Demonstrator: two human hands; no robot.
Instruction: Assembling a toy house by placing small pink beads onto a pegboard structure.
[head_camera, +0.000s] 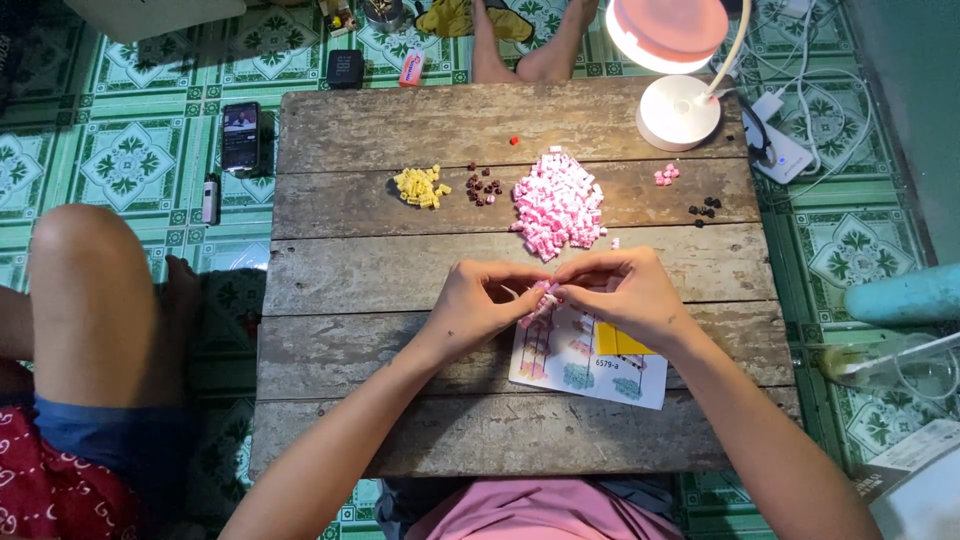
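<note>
My left hand (478, 305) and my right hand (620, 290) meet over the low wooden table (380, 400), fingertips pinched together on a small pink-and-white brick assembly (541, 296). Under the hands lies a printed instruction sheet (590, 375) with coloured pictures. Beyond the hands sits a heap of pink and white small bricks (558, 203). A small yellow brick pile (420, 186) and a cluster of dark brown bricks (484, 188) lie to its left.
A white desk lamp (678, 100) with a pink lit head stands at the table's far right corner. A few pink bricks (665, 175) and dark bricks (705, 208) lie near it. Another person's knee (85, 290) is at the left, a phone (240, 136) on the tiled floor.
</note>
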